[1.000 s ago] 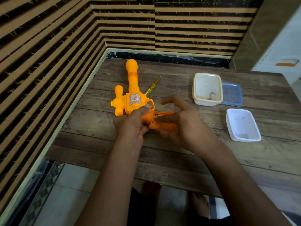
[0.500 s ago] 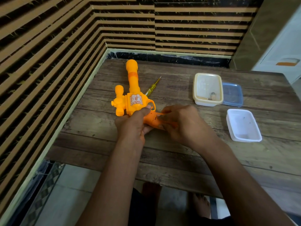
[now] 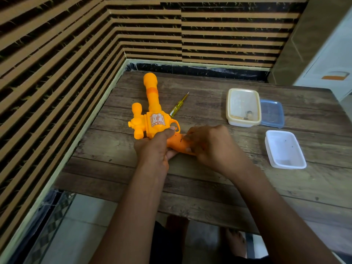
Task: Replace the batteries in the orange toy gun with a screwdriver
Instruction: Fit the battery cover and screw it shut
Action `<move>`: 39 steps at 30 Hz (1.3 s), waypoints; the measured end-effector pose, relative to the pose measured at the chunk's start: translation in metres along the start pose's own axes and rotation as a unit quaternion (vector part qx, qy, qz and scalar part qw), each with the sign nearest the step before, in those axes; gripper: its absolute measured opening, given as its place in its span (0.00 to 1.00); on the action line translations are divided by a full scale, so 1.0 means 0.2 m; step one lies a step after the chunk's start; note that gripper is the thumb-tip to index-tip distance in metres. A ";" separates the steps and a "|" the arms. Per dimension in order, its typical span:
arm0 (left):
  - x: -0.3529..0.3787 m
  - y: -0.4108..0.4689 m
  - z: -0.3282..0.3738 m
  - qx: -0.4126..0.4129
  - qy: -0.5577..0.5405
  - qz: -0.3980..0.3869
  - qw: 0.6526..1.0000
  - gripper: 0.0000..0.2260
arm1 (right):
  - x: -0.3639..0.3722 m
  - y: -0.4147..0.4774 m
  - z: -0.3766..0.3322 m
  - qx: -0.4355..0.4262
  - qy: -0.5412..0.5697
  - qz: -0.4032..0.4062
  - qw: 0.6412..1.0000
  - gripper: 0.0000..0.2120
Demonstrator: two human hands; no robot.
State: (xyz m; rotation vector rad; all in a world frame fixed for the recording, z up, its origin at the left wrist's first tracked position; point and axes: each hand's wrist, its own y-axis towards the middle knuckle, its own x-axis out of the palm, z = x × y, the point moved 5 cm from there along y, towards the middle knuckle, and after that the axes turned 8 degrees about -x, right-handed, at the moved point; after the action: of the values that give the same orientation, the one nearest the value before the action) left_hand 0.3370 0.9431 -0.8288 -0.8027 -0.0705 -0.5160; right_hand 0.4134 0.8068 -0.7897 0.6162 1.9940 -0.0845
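Note:
The orange toy gun [image 3: 152, 119] lies on the wooden table [image 3: 209, 187], its barrel pointing away toward the wall. My left hand [image 3: 156, 145] grips the gun where the body meets the handle, thumb on top. My right hand [image 3: 209, 145] holds the orange handle [image 3: 179, 145] from the right, fingers curled over its cover. A yellow screwdriver [image 3: 177, 107] lies on the table just right of the barrel, untouched. Any batteries are hidden from view.
A cream container [image 3: 242, 122] with small items inside stands at the back right, on a blue lid [image 3: 274, 115]. A white tub [image 3: 285, 164] sits nearer on the right. The striped wall runs along the left and back. The table's front edge is below my forearms.
My right hand has closed down onto the handle, pressing the loose orange cover piece flat against it. The left hand and gun have barely moved.

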 end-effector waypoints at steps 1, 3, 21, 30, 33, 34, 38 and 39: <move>-0.01 0.00 0.01 0.002 0.000 0.006 1.000 0.19 | -0.03 -0.02 0.01 0.005 0.026 0.020 0.999 0.11; -0.01 -0.01 0.01 0.003 0.002 0.007 1.000 0.18 | -0.09 -0.06 0.02 0.011 0.051 0.048 0.997 0.16; 0.01 -0.03 0.02 0.009 0.008 0.014 1.000 0.17 | -0.11 -0.26 0.15 0.064 0.106 -0.106 0.987 0.12; 0.00 -0.02 0.02 0.005 0.015 0.009 1.000 0.16 | -0.11 -0.23 0.11 0.056 0.080 -0.115 0.989 0.16; 0.00 -0.01 0.02 0.003 0.013 0.010 1.000 0.17 | -0.10 -0.23 0.12 0.071 0.073 -0.111 0.989 0.17; 0.00 -0.01 0.01 0.003 0.012 0.009 1.000 0.17 | -0.09 -0.23 0.12 0.075 0.072 -0.114 0.988 0.17; 0.00 0.01 0.01 -0.002 0.014 0.002 1.000 0.16 | -0.07 -0.24 0.15 0.081 0.077 -0.113 0.987 0.19; 0.00 0.01 0.00 -0.004 0.014 -0.001 1.000 0.16 | -0.07 -0.24 0.15 0.082 0.079 -0.108 0.988 0.19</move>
State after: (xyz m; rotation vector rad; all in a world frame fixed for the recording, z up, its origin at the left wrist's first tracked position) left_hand 0.3375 0.9448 -0.8292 -0.8027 -0.0424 -0.5293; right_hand 0.4216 0.7497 -0.8019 0.5216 2.2188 -0.3436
